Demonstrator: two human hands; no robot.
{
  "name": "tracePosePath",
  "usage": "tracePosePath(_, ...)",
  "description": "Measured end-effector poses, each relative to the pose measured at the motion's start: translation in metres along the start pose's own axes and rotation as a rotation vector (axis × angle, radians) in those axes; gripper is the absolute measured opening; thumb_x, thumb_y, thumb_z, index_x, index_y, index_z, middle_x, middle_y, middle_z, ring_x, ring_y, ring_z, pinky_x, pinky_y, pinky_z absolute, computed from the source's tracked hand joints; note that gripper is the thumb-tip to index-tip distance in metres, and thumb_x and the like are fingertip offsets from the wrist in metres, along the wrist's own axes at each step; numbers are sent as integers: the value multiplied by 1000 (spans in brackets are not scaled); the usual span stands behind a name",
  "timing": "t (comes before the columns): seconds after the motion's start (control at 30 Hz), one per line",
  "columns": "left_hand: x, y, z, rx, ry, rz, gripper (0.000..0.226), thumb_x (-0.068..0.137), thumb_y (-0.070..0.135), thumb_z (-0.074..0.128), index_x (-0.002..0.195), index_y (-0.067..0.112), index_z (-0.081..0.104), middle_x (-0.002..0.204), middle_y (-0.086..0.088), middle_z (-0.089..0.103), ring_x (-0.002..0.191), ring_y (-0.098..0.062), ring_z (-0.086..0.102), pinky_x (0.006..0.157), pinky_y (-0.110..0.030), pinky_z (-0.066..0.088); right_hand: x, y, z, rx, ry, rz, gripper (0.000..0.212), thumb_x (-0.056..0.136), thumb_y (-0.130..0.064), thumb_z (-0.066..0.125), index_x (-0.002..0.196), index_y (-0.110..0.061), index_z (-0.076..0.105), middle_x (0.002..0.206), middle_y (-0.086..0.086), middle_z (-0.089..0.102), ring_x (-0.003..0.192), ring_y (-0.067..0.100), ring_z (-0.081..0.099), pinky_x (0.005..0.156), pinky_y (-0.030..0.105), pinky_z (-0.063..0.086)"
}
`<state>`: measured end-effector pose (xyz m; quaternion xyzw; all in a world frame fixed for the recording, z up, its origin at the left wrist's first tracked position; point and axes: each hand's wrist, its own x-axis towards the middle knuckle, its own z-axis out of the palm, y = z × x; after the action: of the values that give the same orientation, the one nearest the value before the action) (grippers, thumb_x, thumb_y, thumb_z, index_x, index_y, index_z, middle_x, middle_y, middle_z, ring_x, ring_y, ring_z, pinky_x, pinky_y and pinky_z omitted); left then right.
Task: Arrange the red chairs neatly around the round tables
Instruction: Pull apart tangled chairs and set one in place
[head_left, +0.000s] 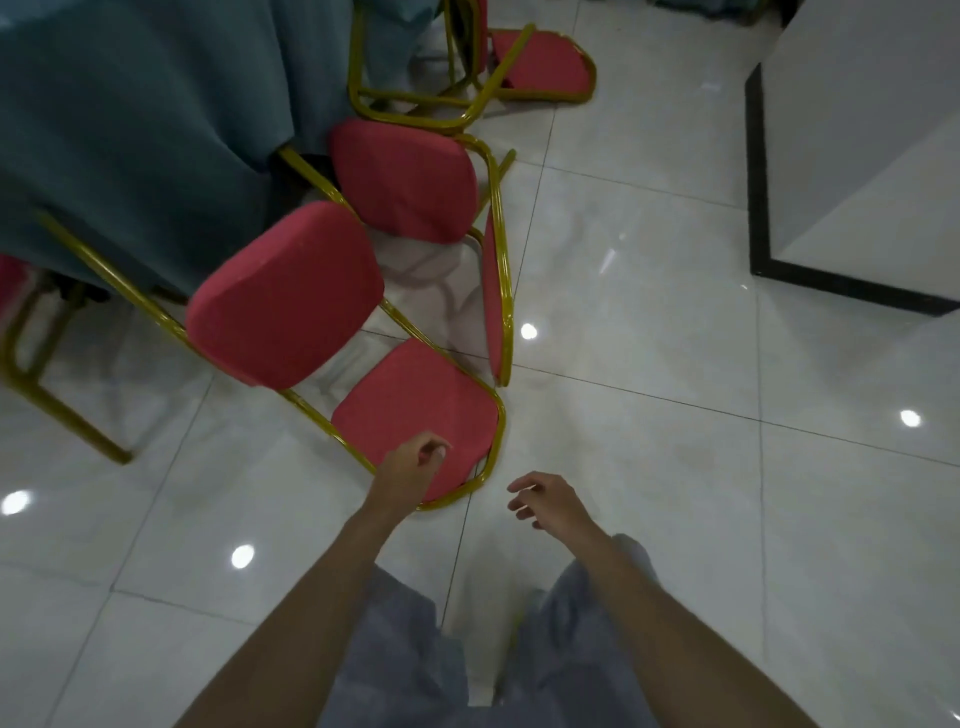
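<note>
Three red chairs with gold frames lie tipped over on the floor beside a round table draped in teal cloth (130, 114). The nearest chair (285, 296) rests with its red backrest pad (415, 410) toward me. My left hand (410, 467) hovers over that pad's near edge, fingers loosely curled, holding nothing. My right hand (545, 501) hangs over the bare tiles to the right, fingers relaxed and spread. A second fallen chair (405, 176) lies behind the first. The third chair (540, 62) lies at the top.
A part of another red chair (10, 280) shows at the left edge under the cloth. A white block with a black base (831, 280) stands at the right. Glossy white floor tiles (675, 415) stretch between it and the chairs.
</note>
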<state>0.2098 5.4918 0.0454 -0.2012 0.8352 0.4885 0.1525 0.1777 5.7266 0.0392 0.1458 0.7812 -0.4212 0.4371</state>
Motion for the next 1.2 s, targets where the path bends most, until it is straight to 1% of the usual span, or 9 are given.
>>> tracePosePath(0.3, 129, -186, 114, 68, 16, 4, 16, 103, 24, 55, 110, 21, 69, 108, 6, 69, 101, -14, 64, 87, -33, 52, 214, 118, 81, -134, 41, 7, 26, 95, -7, 50, 105, -16, 72, 98, 8, 76, 80, 19, 71, 63, 25, 50)
tracePosePath(0.47, 181, -257, 159, 349, -124, -41, 28, 101, 25, 54, 128, 21, 61, 129, -3, 58, 118, -24, 59, 100, -44, 50, 308, 164, 114, -142, 115, -3, 20, 97, -17, 56, 114, -14, 67, 108, 11, 71, 98, 29, 70, 84, 37, 56)
tracePosePath(0.57, 195, -288, 178, 528, -226, -103, 45, 99, 27, 53, 144, 26, 49, 149, -5, 40, 134, -30, 46, 108, -52, 43, 350, 182, 133, -66, 173, 39, 21, 100, -27, 56, 116, -14, 58, 113, 13, 68, 103, 29, 67, 87, 40, 55)
tracePosePath(0.67, 203, -307, 195, 554, -254, -151, 55, 98, 27, 55, 151, 28, 39, 159, -6, 23, 141, -34, 36, 111, -57, 39, 382, 199, 148, -17, 190, 77, 31, 101, -33, 55, 124, -13, 51, 119, 17, 66, 108, 33, 65, 89, 41, 54)
tracePosePath(0.73, 205, -311, 200, 536, -236, -156, 56, 98, 27, 55, 151, 27, 38, 157, -6, 23, 140, -34, 34, 111, -57, 39, 395, 202, 153, 13, 202, 95, 36, 100, -35, 57, 125, -10, 50, 119, 18, 66, 110, 36, 65, 95, 47, 55)
tracePosePath(0.83, 202, -318, 203, 473, -212, -127, 52, 98, 25, 54, 149, 24, 42, 151, -7, 30, 135, -32, 39, 111, -54, 40, 407, 199, 157, 14, 232, 95, 34, 100, -36, 58, 116, -8, 51, 115, 19, 66, 106, 37, 67, 95, 52, 55)
tracePosePath(0.97, 194, -334, 201, 479, -187, -58, 47, 99, 22, 53, 145, 20, 47, 146, -6, 36, 131, -30, 44, 108, -51, 43, 418, 195, 159, -107, 281, 77, 42, 98, -42, 61, 113, -3, 58, 109, 19, 69, 100, 38, 69, 90, 47, 57)
tracePosePath(1.07, 188, -339, 199, 509, -179, -31, 43, 98, 22, 54, 141, 19, 50, 146, -5, 37, 130, -30, 45, 107, -50, 44, 419, 193, 160, -126, 269, 57, 33, 97, -35, 62, 110, -4, 64, 100, 20, 73, 88, 38, 74, 83, 49, 61)
tracePosePath(1.2, 176, -341, 196, 488, -200, -8, 42, 98, 24, 57, 140, 21, 54, 145, -3, 39, 131, -27, 46, 108, -46, 44, 410, 189, 158, -84, 256, 80, 24, 99, -26, 62, 106, -3, 67, 90, 19, 76, 70, 33, 76, 69, 44, 65)
